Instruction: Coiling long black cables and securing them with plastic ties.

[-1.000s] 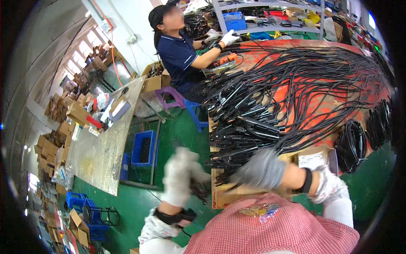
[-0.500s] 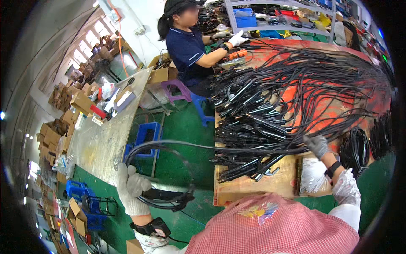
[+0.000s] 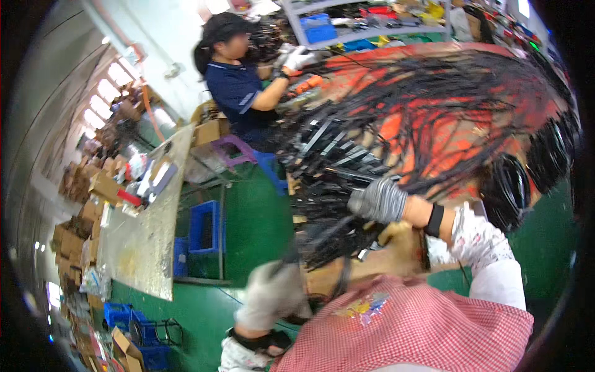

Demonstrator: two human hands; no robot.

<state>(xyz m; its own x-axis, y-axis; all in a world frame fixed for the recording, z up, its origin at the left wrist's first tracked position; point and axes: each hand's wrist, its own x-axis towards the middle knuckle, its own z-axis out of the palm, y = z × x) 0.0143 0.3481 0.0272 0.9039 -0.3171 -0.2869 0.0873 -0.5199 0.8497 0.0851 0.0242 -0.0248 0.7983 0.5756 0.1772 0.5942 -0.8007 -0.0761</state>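
Note:
My left hand (image 3: 273,296), in a whitish knit glove and smeared by motion, is low in front of the table's near left corner. Its fingers are closed round a black cable (image 3: 342,278), whose loop hangs beside the hand, against my checked apron. My right hand (image 3: 379,201), in a grey striped glove, is over the near part of a heap of black cable ends and dark tubular parts (image 3: 328,211). Its fingers are curled together; what they hold, if anything, is hidden. Long black cables (image 3: 427,118) spread from the heap across the red tabletop.
Coiled black cables (image 3: 507,192) lie at the table's right edge. Across the table's left end, a co-worker (image 3: 238,93) in gloves handles something. A pale side table (image 3: 142,242), blue crates (image 3: 204,226) and a blue stool (image 3: 271,170) stand to the left.
My left hand has moved right and down towards the apron with the cable loop. My right hand has come left from the table's right side to the heap. The view has shifted.

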